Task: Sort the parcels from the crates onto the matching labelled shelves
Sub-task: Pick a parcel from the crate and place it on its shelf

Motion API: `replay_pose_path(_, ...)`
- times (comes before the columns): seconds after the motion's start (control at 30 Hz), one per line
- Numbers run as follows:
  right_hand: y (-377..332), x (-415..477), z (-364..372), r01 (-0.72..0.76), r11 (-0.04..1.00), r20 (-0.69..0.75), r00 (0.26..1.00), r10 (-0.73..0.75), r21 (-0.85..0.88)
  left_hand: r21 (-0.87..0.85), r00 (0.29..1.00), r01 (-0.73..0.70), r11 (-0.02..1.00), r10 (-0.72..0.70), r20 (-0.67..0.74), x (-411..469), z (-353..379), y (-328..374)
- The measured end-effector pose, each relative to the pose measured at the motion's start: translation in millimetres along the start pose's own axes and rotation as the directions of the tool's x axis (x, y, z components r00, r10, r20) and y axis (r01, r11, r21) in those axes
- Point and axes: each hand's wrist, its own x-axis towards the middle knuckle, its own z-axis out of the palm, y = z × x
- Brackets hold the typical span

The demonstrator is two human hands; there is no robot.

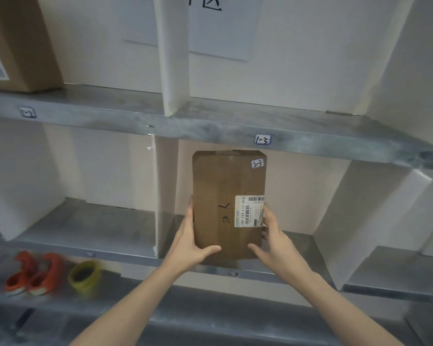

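Head view: left hand [190, 245] and right hand [273, 240] clasp the parcel [223, 201] upright between them, fingers curled along its sides, at the mouth of the bay beyond the knuckles. Its sticker [257, 163] seems to read 2-3. Check the shelf tag [233, 273] under the wrists first, then slide the parcel straight back, clear of the divider [164, 196] beside the left hand.

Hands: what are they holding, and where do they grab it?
The brown parcel, at its lower end: left hand on its left edge, right hand on its right edge.
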Motion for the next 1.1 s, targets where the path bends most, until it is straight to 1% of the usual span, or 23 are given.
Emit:
replay_pose_path(0.13, 5.9, 14.5, 4.6, 0.015, 1.000, 0.036, 0.999, -0.015, -0.017, 0.054, 0.995, 0.094, 0.994, -0.094, -0.014, 14.9, 5.0, -0.9)
replay_pose_path(0.33, 14.5, 30.5, 18.9, -0.062, 0.997, 0.123, 0.990, 0.066, -0.039, 0.060, 0.991, 0.130, 0.990, -0.130, -0.019, 24.8, 16.5, -6.6)
replay_pose_path(0.43, 17.9, 36.2, 25.2, -0.079, 0.994, 0.193, 0.977, 0.091, -0.069, 0.069, 0.983, 0.184, 0.980, -0.182, -0.036, 27.9, 19.9, -15.2)
replay_pose_path(0.53, 22.4, 38.8, 30.6, -0.070, 0.996, 0.234, 0.969, 0.083, -0.060, 0.099, 0.974, 0.221, 0.970, -0.215, -0.066, 30.7, 20.9, -24.3)
replay_pose_path(0.63, 24.2, 42.3, 33.4, -0.063, 0.996, 0.257, 0.963, 0.079, -0.070, 0.141, 0.966, 0.244, 0.960, -0.227, -0.125, 36.2, 20.9, -31.6)
replay_pose_path(0.73, 24.5, 46.6, 35.4, -0.068, 0.995, 0.264, 0.961, 0.085, -0.072, 0.157, 0.962, 0.245, 0.957, -0.220, -0.159, 41.2, 21.1, -34.8)
replay_pose_path(1.1, 28.0, 51.2, 43.5, -0.081, 0.996, 0.227, 0.970, 0.090, -0.048, 0.174, 0.970, 0.216, 0.961, -0.190, -0.155, 49.4, 21.1, -45.1)
